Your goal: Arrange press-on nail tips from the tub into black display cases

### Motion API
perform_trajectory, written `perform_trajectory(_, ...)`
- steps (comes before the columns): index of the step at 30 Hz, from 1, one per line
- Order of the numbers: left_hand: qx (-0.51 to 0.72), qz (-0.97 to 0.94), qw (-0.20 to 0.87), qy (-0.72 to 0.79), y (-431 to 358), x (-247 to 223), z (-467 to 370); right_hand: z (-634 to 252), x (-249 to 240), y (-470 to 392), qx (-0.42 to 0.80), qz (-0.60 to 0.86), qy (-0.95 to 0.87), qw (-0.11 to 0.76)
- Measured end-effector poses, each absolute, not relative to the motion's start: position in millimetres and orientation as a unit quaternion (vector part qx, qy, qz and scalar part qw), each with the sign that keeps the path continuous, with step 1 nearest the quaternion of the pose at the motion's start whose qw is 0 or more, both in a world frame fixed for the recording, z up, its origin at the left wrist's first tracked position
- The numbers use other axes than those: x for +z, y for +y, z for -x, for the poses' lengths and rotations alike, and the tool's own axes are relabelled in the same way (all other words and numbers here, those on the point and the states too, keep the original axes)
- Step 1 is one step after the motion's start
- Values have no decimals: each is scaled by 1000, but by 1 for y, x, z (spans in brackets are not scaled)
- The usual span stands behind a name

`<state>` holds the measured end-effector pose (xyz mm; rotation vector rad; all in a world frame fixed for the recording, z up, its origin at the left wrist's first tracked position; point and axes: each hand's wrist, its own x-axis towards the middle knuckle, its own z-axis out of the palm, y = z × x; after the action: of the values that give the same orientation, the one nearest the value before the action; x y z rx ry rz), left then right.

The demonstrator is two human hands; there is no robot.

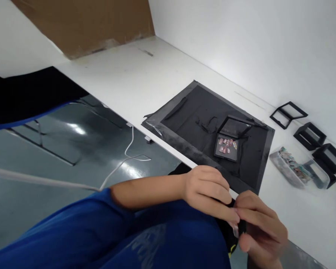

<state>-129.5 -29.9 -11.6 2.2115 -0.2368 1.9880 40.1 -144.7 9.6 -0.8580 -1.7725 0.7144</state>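
My left hand is closed, its fingertips meeting those of my right hand at the table's near edge. Between them is a small, shiny, clear piece; its shape is mostly hidden by the fingers. My right hand is curled, thumb and fingers bent toward this piece. Beyond my hands, an opened black case lies on the black mat. Several pink and patterned nail tips sit inside it, and its lid with a clear window stands raised.
The white table runs along a white wall. To the right are several open black cases and a clear plastic container of small pieces. A white cable hangs at the left, near a chair.
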Motion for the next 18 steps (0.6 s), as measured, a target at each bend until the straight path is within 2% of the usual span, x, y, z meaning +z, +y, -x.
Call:
perform_trajectory(6,655,-750,33,-84,-34,-8,139,-35,11,-152,340,368,-724,474)
perform_trajectory(11,674,-737,-21,-57,-45,-10,138,-26,4,-155,421,342,-671,506)
perform_trajectory(18,692,-721,35,-22,-57,-13,132,-6,3,-158,483,364,-620,499)
